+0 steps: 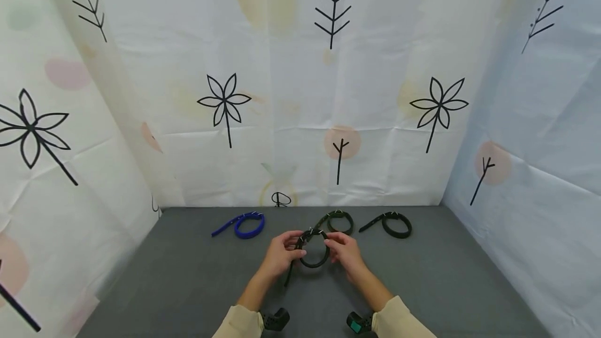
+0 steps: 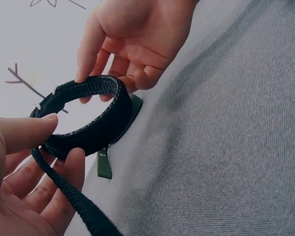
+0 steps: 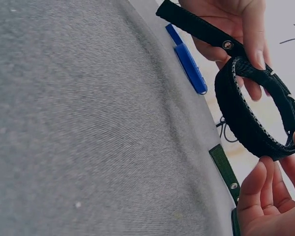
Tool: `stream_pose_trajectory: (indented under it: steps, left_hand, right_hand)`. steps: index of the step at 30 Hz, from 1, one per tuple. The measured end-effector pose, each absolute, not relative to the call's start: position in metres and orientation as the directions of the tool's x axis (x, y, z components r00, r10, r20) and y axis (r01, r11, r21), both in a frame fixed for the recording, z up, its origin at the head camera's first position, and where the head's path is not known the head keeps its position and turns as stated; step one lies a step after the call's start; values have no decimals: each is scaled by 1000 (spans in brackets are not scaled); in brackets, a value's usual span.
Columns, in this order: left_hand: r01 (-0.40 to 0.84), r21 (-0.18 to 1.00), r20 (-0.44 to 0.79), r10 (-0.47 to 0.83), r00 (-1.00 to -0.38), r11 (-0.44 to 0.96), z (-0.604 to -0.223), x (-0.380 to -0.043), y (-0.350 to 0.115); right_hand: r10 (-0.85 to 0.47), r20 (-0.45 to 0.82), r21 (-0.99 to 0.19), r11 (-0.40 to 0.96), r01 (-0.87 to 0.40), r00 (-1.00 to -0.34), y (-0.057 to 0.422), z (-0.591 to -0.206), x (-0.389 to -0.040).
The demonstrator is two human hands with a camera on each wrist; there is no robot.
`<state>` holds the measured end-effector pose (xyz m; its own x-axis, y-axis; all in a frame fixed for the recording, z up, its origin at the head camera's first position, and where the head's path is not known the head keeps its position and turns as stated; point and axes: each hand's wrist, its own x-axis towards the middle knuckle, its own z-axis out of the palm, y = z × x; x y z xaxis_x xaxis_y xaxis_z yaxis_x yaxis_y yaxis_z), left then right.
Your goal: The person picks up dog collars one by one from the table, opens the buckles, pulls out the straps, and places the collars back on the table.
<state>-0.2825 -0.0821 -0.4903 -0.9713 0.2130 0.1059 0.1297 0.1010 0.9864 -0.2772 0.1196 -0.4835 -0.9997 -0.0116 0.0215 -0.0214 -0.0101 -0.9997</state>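
A black collar [image 1: 313,265], closed into a loop with metal fittings at its top, is held up just above the table between both hands. My left hand [image 1: 278,254] pinches its left side between thumb and fingers. The collar's loose strap end [image 2: 81,204] hangs below that hand. On the opposite side, my right hand [image 1: 346,252] pinches the loop with thumb and fingertips. In the right wrist view, stitching runs along the edge of the black band [image 3: 238,115], and an eyelet shows on the strap. Just behind the held collar lies a green collar [image 1: 350,221].
A blue collar [image 1: 249,234] lies at the back left of the grey table [image 1: 446,286], and another black collar [image 1: 399,234] at the back right. White patterned cloth [image 1: 291,67] stands behind and at both sides. Dark devices [image 1: 277,320] sit at both wrists.
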Motion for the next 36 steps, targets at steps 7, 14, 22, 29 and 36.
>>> stream_pose_trajectory:
  steps: [7, 14, 22, 29, 36]
  left_hand:
    - [121, 988, 101, 201, -974, 92, -489, -279, -79]
    - [106, 982, 87, 123, -989, 154, -486, -276, -75]
    - [219, 924, 207, 72, -976, 313, -482, -272, -73]
    - [342, 818, 362, 49, -931, 463, -483, -266, -68]
    - [433, 608, 506, 96, -857, 665, -480, -254, -63]
  right_hand:
    - [-7, 58, -998, 24, -58, -998, 121, -499, -279]
    - [-44, 111, -992, 56, -113, -993, 121, -503, -274]
    - [-72, 161, -983, 81, -167, -984, 121, -505, -271]
    - [-79, 289, -902, 312, -299, -954, 124, -500, -270]
    - [-152, 571, -698, 429, -574, -807, 122, -489, -267]
